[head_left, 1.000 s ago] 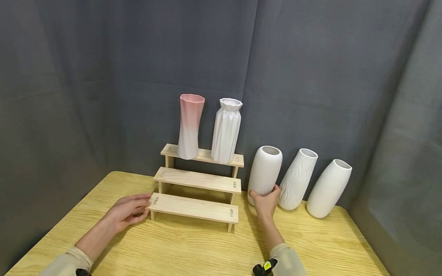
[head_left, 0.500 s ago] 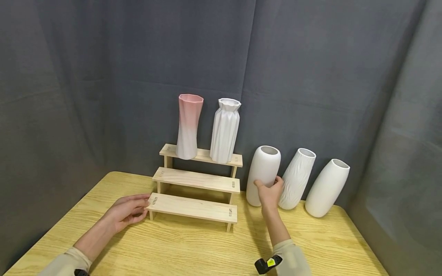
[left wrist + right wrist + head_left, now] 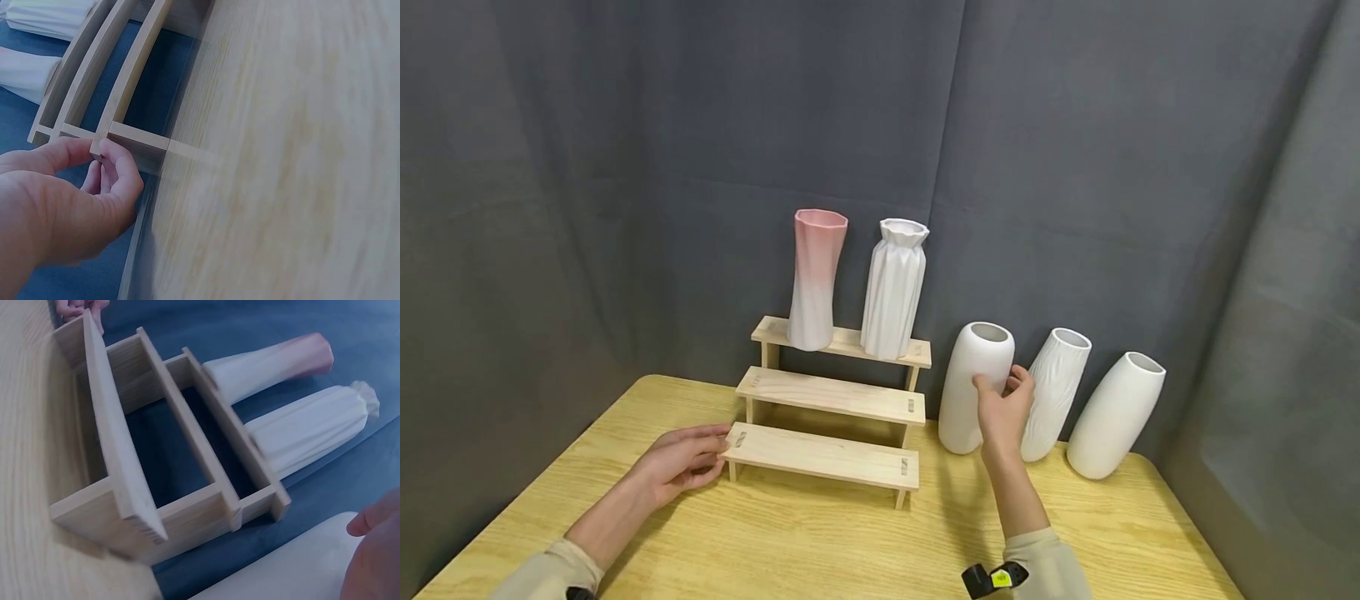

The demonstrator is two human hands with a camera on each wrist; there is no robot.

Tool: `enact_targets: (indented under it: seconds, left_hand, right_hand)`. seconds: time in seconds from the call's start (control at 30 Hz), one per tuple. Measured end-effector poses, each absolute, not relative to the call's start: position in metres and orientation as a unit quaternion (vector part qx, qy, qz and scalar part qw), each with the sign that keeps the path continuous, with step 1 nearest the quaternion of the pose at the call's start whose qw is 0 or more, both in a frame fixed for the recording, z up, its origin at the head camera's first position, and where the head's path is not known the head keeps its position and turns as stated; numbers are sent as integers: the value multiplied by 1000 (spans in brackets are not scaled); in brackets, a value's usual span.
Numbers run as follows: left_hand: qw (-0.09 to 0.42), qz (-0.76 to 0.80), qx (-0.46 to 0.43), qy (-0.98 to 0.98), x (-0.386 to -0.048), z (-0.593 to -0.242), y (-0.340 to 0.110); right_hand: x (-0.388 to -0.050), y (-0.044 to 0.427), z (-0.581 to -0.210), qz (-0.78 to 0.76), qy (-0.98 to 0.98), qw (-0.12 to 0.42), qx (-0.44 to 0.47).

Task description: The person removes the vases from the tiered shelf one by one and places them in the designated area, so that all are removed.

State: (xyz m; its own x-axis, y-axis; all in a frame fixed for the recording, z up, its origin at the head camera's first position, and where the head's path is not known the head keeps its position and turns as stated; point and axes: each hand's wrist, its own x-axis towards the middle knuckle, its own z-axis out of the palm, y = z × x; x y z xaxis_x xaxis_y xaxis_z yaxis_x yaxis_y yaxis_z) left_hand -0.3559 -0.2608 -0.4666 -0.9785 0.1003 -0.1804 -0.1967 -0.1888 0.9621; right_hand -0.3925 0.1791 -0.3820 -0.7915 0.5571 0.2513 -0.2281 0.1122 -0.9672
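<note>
A three-step wooden stand stands on the table. My left hand pinches the left end of its lowest step between thumb and fingers, plain in the left wrist view. On the right, my right hand is at the upper right side of a smooth white vase, thumb on its front and fingers round its right side. That vase stands upright on the table, right of the stand. In the right wrist view, only part of the right hand shows beside the vase.
On the top step stand a pink-and-white vase and a pleated white vase. Right of my right hand are a textured white vase and another white vase. A grey curtain hangs behind the wooden table.
My right hand has slid up and rightward along the smooth white vase, from its lower part to its upper side. The left hand keeps its place at the stand.
</note>
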Motion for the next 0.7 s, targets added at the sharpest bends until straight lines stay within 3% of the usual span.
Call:
enact_targets:
  seconds: [0.27, 0.7]
  left_hand:
    - [93, 765, -36, 637, -356, -463, -264]
    - [93, 776, -46, 622, -359, -469, -263]
  right_hand:
    - [-387, 166, -368, 647, -673, 348, -89]
    - [-392, 152, -377, 589, -643, 490, -6]
